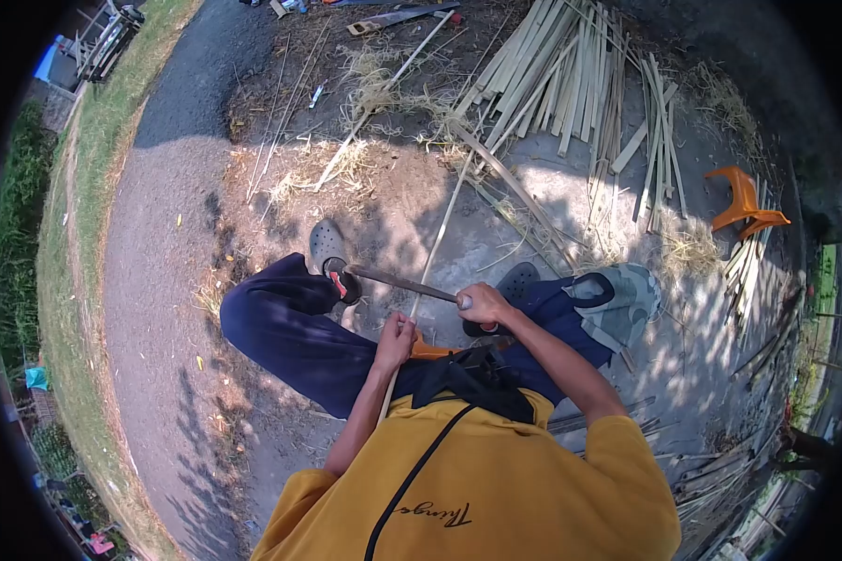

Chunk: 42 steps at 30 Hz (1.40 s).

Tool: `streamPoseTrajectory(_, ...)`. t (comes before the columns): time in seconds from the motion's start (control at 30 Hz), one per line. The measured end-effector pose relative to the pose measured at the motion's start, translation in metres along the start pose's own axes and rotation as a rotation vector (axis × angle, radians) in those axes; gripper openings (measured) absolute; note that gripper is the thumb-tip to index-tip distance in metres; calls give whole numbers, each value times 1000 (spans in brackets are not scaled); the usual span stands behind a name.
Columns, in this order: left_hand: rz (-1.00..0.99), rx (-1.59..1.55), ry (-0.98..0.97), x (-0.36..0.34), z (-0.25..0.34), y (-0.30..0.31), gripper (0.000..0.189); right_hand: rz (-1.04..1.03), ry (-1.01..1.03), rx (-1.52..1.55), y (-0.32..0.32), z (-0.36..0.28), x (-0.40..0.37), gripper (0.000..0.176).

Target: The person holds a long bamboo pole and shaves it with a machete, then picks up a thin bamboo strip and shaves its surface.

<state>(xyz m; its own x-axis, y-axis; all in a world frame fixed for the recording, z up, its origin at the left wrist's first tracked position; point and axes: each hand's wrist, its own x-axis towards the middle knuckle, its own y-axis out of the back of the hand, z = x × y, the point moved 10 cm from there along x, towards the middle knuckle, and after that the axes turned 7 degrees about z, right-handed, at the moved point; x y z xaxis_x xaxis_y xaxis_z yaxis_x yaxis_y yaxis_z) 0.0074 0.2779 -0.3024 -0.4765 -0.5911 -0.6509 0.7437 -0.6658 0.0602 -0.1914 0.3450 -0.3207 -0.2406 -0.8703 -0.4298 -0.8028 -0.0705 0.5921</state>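
My right hand (485, 306) is closed around the handle of a long, dark-bladed knife (393, 280). The blade points left and lies across a thin pale bamboo strip (445, 224). Pinched in the fingers of my left hand (398, 338), the strip runs from the ground ahead, past my lap and under my left forearm. Both hands are close together between my bent knees. Part of an orange stool (432, 347) shows beneath me. A grey-green camouflage cloth (620, 304) drapes over my right knee.
A large pile of split bamboo strips (571, 84) lies ahead right, with curly shavings (351, 164) scattered around. A saw (398, 19) rests at the far edge. An orange plastic stool (744, 201) stands right, near more strips. Paved road (168, 243) runs along the left.
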Motion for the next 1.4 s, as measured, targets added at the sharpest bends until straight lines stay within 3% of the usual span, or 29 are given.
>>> streamPoseTrajectory(0.1,56,39,-38,6,-1,4,20,-15,-52,-88,3,4,3,26)
streamPoseTrajectory(0.2,90,67,-58,4,0,7,21,90,26,-125,12,-1,7,25)
streamPoseTrajectory(0.3,86,86,-108,2,0,5,20,212,-37,-105,25,17,17,25)
streamPoseTrajectory(0.37,64,48,-77,2,-1,3,20,299,-166,-31,38,42,26,26)
streamPoseTrajectory(0.53,-14,-72,44,-14,15,-5,20,243,-346,181,38,79,43,25)
streamPoseTrajectory(0.6,-38,-157,91,-15,15,-9,19,201,-486,415,30,88,39,23)
streamPoseTrajectory(0.67,-69,-229,161,-18,10,-11,17,213,-469,408,35,82,35,21)
streamPoseTrajectory(0.93,-122,-117,107,-15,0,-11,17,190,-394,302,31,63,24,27)
streamPoseTrajectory(1.0,-153,-110,107,-18,4,-15,16,231,-300,47,36,58,26,39)
streamPoseTrajectory(1.13,-149,-37,104,-24,7,-20,18,172,-347,57,26,68,25,51)
streamPoseTrajectory(1.3,-122,-76,46,-21,4,-17,23,335,-369,-105,39,71,11,54)
streamPoseTrajectory(1.4,-82,159,-65,-25,17,-14,24,371,-376,-111,48,74,7,51)
